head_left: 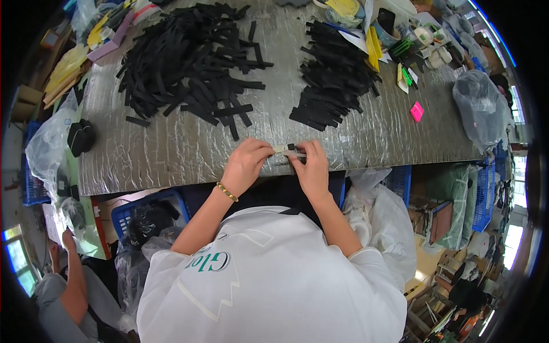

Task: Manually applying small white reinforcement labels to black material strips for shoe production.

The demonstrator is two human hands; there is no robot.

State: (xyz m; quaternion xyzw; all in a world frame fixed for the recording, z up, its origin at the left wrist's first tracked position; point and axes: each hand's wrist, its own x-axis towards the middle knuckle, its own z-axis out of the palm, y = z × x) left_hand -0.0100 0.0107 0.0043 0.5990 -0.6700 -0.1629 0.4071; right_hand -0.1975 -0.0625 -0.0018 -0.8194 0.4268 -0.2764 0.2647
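Note:
At the table's near edge, my left hand (247, 164), with a beaded bracelet on its wrist, pinches one end of a small pale strip (280, 149). Close by on the right, my right hand (312, 171) closes its thumb and fingers on the strip's other end. A little black piece (291, 147) shows at the right fingertips; whether it is joined to the strip I cannot tell. Beyond my hands lie a large loose heap of black strips (171, 57) on the left and a smaller, more aligned pile of black strips (326, 91) on the right.
The table (229, 154) has a wrinkled, shiny grey cover. A pink piece (417, 111), a yellow strip (373, 48) and tubs with tools stand at right. A black object (81, 137) sits at the left edge. Blue crates (123, 217) and plastic bags (383, 223) flank me; another person sits at lower left.

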